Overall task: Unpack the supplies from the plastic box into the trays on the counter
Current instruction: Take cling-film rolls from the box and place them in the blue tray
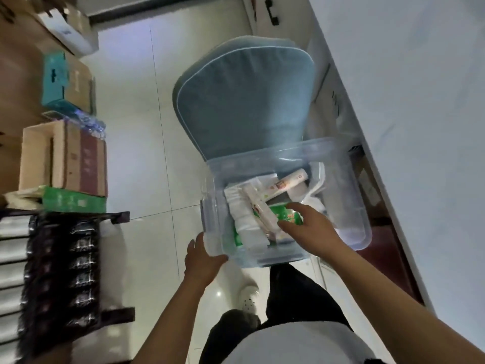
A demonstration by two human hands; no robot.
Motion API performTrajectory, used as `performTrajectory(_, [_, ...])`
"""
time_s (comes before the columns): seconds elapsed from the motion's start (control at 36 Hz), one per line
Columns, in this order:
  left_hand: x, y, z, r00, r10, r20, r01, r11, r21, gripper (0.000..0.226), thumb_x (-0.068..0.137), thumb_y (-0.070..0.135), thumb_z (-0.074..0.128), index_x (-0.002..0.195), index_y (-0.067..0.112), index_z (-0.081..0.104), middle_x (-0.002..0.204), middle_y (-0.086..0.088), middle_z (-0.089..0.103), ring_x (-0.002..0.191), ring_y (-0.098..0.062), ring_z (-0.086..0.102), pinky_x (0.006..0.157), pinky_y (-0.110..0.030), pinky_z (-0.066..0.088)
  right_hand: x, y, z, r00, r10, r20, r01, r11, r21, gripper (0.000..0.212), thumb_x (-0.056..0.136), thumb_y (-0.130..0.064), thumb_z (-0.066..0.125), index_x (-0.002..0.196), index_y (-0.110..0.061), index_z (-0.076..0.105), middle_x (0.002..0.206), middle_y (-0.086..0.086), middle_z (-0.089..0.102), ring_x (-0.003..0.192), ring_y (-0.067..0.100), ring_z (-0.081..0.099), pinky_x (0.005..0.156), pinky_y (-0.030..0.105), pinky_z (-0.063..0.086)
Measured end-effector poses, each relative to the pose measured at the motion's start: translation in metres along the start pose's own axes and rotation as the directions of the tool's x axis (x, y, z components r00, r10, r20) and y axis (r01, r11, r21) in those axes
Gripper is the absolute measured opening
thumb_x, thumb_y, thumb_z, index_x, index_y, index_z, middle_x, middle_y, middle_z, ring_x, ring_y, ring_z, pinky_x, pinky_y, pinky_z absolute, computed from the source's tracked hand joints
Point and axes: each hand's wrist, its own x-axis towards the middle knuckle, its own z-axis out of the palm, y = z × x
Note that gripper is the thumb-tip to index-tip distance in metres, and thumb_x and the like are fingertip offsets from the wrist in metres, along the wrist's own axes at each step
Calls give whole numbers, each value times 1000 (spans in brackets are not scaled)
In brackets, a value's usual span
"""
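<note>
A clear plastic box (346, 179) sits on a blue padded chair (244, 101) in the middle of the view. Inside lie white packets (244, 214), a green packet (286, 215) and a white tube with red print (286, 182). My left hand (203, 258) grips the box's near left corner. My right hand (309, 227) reaches into the box over the near rim, thumb and fingers spread above the green packet. Whether it touches the packet is not clear. No trays show in this view.
A white counter (420, 101) runs along the right side, with dark drawers below it. Cardboard boxes (65, 158), a green box (73, 202) and a dark rack (65, 271) stand on the left. Pale tiled floor lies between. My legs and a shoe are below the box.
</note>
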Motion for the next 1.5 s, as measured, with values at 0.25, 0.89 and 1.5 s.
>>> performTrajectory(0.25, [47,17,39,961,-274,-33,235,877,-420,76,86,21,69,152,24,30,143,-9,45,124,-30,49,97,-36,45,146,52,63,950,238,204,-185,951,-247,61,76,-42,73,128,-16,55,126,8,64,109,27,61,81,31,46])
performTrajectory(0.89, [38,31,39,946,-165,-278,48,922,-384,64,90,13,64,147,28,40,148,2,38,135,-15,38,102,-23,28,198,62,118,788,412,457,-452,892,-23,34,69,-5,84,99,-9,67,105,14,72,89,28,69,66,35,58])
performTrajectory(1.5, [53,87,14,913,142,382,254,536,-805,45,86,10,69,130,9,59,119,-17,69,105,-30,69,88,-40,56,100,21,24,465,-81,882,-588,716,376,34,89,-12,65,123,-12,64,114,7,69,109,26,64,95,44,52])
